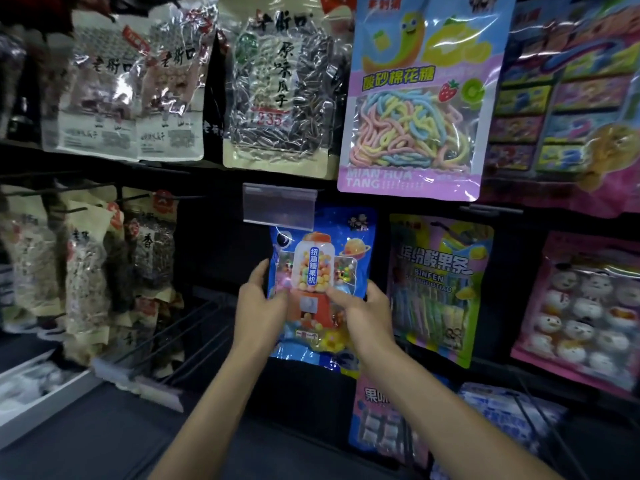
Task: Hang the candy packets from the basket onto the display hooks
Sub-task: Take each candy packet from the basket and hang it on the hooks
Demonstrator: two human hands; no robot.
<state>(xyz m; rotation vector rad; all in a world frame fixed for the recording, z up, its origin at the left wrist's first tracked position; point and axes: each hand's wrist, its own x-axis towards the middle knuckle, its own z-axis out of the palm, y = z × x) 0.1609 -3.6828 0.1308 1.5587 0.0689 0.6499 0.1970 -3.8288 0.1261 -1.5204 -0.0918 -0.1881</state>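
Note:
A blue candy packet printed with a red gumball machine is upright in front of the dark display wall, its top tucked behind a clear price-tag holder. My left hand grips its left edge. My right hand grips its lower right part, thumb across the front. The hook and the packet's hang hole are hidden behind the tag holder. No basket is in view.
Hanging packets surround it: a pink marshmallow-string bag above right, sunflower-seed bags above, a sour-strip packet to the right, brown snack bags to the left. Bare black hooks jut out at lower left. Blue packets hang below.

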